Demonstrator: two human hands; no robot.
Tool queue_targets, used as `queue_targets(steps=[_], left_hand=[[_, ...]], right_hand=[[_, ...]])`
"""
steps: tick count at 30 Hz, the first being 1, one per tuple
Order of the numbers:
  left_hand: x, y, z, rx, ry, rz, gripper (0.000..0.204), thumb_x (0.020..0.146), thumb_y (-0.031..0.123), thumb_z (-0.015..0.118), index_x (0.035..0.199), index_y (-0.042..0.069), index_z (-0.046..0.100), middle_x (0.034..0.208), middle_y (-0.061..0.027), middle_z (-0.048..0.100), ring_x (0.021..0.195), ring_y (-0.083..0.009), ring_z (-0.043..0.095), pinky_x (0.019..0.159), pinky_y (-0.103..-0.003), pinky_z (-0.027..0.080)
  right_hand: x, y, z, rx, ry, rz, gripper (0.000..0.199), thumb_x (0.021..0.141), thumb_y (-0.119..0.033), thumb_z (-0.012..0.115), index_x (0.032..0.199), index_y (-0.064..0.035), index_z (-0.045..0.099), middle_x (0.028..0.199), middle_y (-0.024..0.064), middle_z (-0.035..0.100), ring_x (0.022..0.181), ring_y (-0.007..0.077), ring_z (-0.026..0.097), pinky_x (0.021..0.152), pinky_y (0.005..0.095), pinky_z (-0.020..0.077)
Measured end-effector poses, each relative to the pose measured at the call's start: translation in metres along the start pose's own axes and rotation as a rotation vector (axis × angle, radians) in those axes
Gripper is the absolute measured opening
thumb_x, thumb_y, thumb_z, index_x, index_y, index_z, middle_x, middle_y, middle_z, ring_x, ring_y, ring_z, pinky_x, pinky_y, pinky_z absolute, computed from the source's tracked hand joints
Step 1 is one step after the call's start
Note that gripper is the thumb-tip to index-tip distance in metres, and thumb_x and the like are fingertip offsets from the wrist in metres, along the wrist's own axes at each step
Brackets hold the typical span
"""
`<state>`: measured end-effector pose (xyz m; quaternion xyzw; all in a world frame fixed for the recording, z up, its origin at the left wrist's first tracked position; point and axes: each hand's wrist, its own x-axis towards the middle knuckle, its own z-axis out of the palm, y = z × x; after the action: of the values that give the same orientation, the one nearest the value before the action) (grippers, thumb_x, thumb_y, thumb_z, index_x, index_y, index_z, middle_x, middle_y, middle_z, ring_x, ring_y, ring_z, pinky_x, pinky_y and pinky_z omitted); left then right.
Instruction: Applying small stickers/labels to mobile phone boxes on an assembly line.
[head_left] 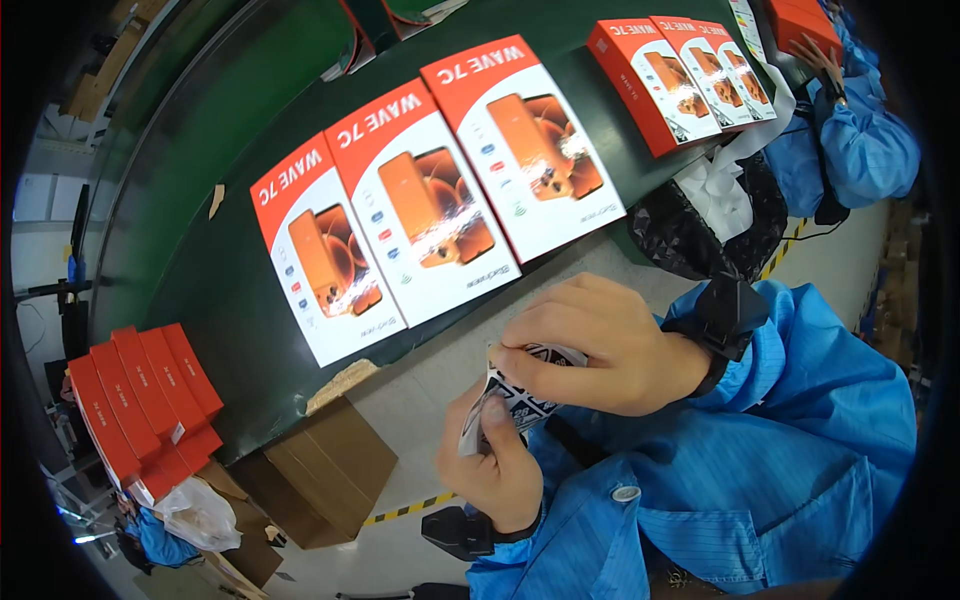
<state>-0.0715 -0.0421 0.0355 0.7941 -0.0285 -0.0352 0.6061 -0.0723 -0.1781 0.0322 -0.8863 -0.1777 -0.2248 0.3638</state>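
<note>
In front of my body, my left hand (497, 465) grips the lower left part of a small sheet of black-and-white printed labels (524, 408), its thumb lying on the face. My right hand (605, 345) is closed at the sheet's upper edge, thumb and fingertips pinching there. The sheet is bent, and fingers cover part of it. Beyond my hands, three red-and-white phone boxes, a left box (325, 255), a middle box (412, 205) and a right box (520, 140), lie flat side by side, their orange phone pictures facing up.
The boxes rest on a dark green conveyor belt (225, 290). More red boxes stand in a stack (140, 400) at the left and a row (655, 90) at the far right. A cardboard box (320, 470), a black bin bag (665, 230) and a co-worker's blue sleeve (865, 145) are nearby.
</note>
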Motion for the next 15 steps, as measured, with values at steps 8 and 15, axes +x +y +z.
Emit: queue_targets(steps=[8,15], left_hand=[[0.014,-0.028,-0.035,-0.077,0.120,-0.079,0.019,0.082,0.014,0.050,0.084,-0.004,0.055,0.065,-0.0085,0.055,0.058,-0.0086,0.048,0.051,-0.022,0.039],[0.042,-0.083,-0.060,0.173,-0.097,0.392,0.015,0.066,-0.002,0.057,0.080,0.004,0.059,0.104,-0.0114,0.055,0.065,-0.0198,0.056,0.057,-0.028,0.043]], right_hand=[[0.016,-0.005,0.026,0.343,0.021,0.076,0.015,0.069,-0.010,0.062,0.080,-0.0020,0.058,0.085,0.0076,0.051,0.071,0.0196,0.051,0.058,0.0281,0.0391],[0.102,0.018,0.062,0.746,-0.218,0.270,0.008,0.074,-0.008,0.055,0.073,-0.0018,0.050,0.068,0.0017,0.052,0.062,0.0095,0.046,0.058,0.0238,0.0388]])
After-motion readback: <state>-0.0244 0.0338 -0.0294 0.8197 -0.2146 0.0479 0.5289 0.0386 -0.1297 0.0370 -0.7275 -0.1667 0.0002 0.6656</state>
